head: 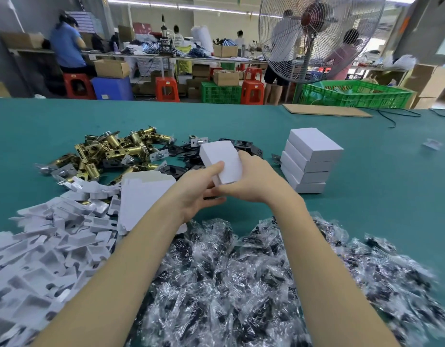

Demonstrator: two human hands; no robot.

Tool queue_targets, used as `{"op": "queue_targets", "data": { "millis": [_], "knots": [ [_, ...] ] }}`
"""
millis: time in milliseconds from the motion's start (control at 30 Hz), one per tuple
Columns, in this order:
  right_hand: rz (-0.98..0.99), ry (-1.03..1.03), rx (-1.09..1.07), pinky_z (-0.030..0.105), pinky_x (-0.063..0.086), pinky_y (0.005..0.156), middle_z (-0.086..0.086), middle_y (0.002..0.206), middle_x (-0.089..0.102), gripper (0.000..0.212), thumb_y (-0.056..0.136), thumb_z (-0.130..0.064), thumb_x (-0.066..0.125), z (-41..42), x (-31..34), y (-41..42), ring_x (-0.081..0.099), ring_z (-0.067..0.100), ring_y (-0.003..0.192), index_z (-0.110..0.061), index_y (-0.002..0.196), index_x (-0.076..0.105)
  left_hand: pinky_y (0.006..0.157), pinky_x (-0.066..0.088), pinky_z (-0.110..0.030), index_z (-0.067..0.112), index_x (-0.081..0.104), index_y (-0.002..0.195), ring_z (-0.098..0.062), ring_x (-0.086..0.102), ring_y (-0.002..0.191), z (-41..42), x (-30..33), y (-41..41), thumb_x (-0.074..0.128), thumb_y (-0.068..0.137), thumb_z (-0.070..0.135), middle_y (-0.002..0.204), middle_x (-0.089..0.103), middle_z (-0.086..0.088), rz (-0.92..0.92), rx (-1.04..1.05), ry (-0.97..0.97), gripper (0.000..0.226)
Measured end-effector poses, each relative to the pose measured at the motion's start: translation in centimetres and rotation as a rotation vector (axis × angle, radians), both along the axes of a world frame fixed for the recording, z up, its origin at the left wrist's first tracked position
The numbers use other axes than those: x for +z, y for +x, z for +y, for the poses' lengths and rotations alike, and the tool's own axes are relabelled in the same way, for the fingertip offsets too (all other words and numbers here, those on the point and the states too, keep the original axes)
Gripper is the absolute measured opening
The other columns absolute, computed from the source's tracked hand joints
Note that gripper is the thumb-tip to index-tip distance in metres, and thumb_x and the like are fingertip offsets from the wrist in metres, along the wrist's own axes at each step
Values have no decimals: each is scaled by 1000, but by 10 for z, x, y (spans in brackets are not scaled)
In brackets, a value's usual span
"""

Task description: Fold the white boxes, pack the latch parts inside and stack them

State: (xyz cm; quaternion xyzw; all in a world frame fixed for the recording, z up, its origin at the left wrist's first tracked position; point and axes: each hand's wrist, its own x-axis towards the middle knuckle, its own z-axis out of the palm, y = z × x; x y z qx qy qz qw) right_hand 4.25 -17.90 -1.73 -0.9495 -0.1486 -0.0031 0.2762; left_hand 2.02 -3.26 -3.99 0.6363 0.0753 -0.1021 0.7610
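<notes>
Both hands hold one white box [220, 160] above the green table [379, 196], tilted with its far end up. My left hand [197, 190] grips its near left side with the thumb along the top face. My right hand [257, 180] grips the near right end from the side. A stack of several closed white boxes [310, 161] stands just to the right. Brass latch parts [116, 151] lie in a heap at the far left, with black plates [188, 156] beside them behind the held box. Flat unfolded box blanks [143, 196] lie under my left forearm.
White cardboard inserts [48, 241] are piled at the near left. Clear plastic bags of dark parts [241, 284] cover the near table edge. A brown cardboard sheet [326, 110] lies at the far right. Beyond the table are a standing fan [314, 36], green crates and people at benches.
</notes>
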Motion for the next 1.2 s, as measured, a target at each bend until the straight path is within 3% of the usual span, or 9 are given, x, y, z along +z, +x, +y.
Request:
{"op": "queue_targets", "data": {
  "millis": [67,167,233,367,500,633,933,1200],
  "knots": [
    [21,85,-47,33,51,67,-3,104,61,50,79,-50,74,-3,-3,3,58,21,97,-19,114,56,89,61,-39,9,67,123,-20,74,92,-2,1,0,57,103,38,113,76,-12,-39,-34,84,36],
    [104,218,-147,46,60,82,-4,102,61,47,75,-50,75,-20,-7,8,63,23,99,-20,108,58,91,60,-38,14,64,123,-18,76,99,-1,4,-1,58,102,44,113,77,-4,-71,-80,178,37],
    [97,225,-256,48,61,84,-4,103,61,50,73,-46,78,-36,-11,10,64,24,98,-21,111,58,94,59,-40,18,62,123,-17,75,100,1,4,-1,59,101,45,116,76,0,-88,-97,222,35],
    [134,101,-411,46,61,80,-12,94,59,51,76,-52,75,-68,-21,8,72,20,74,-25,113,55,90,61,-37,19,63,121,-16,76,97,3,2,0,60,100,47,111,77,3,-95,-180,266,35],
    [125,-225,-476,34,42,76,3,127,63,67,77,-57,75,-74,-25,8,58,27,103,-29,132,50,86,60,-33,19,65,119,-15,76,97,1,-2,0,58,100,48,105,79,7,-100,-262,292,34],
    [129,-250,-510,32,37,79,3,134,60,68,76,-49,79,-65,-22,10,57,28,122,-31,137,53,83,60,-30,20,65,119,-16,76,98,2,-2,0,57,101,48,106,78,8,-100,-312,290,35],
    [208,-214,-523,35,41,78,8,130,58,73,68,-51,83,-75,-15,11,53,29,117,-27,130,54,82,60,-30,19,67,117,-16,76,97,3,-2,2,57,101,47,106,78,7,-90,-311,295,34],
    [-35,-113,-620,40,46,97,11,131,50,68,72,-56,85,-61,-40,10,47,32,127,-31,132,65,85,60,-30,18,67,118,-14,76,97,3,-6,0,56,101,48,105,78,8,-87,-324,331,36]
  ]
}}
